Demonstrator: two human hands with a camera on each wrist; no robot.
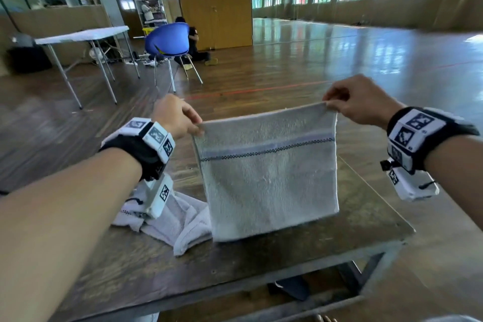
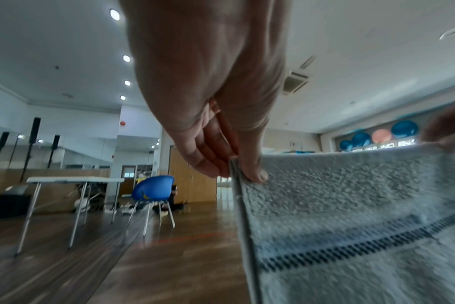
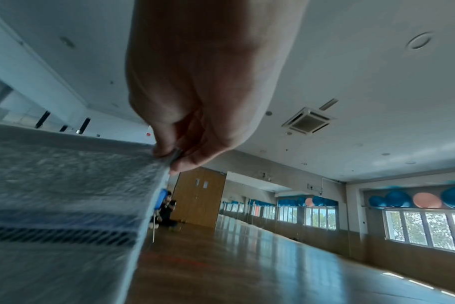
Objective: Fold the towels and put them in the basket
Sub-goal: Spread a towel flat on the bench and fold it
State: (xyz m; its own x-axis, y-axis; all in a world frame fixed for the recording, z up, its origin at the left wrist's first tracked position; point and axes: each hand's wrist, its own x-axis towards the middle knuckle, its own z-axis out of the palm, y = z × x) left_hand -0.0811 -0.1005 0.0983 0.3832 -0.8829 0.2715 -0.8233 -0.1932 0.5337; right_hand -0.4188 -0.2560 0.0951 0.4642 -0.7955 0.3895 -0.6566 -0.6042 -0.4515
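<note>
A pale grey towel (image 1: 269, 178) with a blue band and dark stitched line hangs doubled over above the table, stretched between both hands. My left hand (image 1: 180, 119) pinches its top left corner, thumb in front and fingers behind, as the left wrist view shows on the towel (image 2: 351, 205) under my left hand (image 2: 237, 170). My right hand (image 1: 347, 102) pinches the top right corner; in the right wrist view my right hand (image 3: 174, 154) nips the towel's edge (image 3: 65, 185). A second white towel (image 1: 177, 219) lies crumpled on the table below my left wrist. No basket is in view.
The dark wooden table (image 1: 366, 219) with a metal frame stands under the towels. Beyond it are a wood floor, a blue chair (image 1: 168, 39), a white folding table (image 1: 83, 35) and a person sitting on the floor (image 1: 194, 44).
</note>
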